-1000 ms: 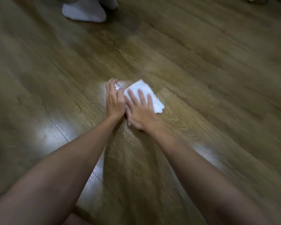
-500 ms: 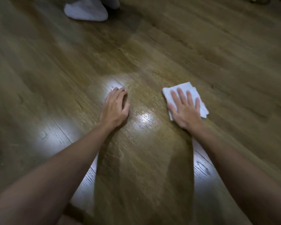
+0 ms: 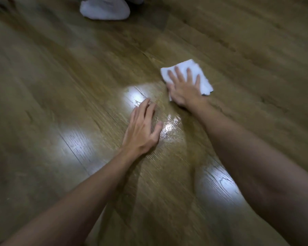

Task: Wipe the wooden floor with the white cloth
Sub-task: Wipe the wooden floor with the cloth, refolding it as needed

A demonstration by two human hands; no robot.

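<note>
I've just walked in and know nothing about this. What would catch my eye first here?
Probably the white cloth, bright against the brown wooden floor, right of centre, with the right hand pressed flat on it, fingers spread. Next, the left hand resting open on the bare boards nearer the middle, beside a shiny patch that may be wet. At the top edge, a white-socked foot stands on the floor.

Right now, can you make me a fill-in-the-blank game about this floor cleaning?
1. The right hand presses flat on the white ____.
2. The left hand rests on the bare wooden ____.
3. The cloth lies to the ____ of the left hand.

Missing words: cloth, floor, right.
</note>
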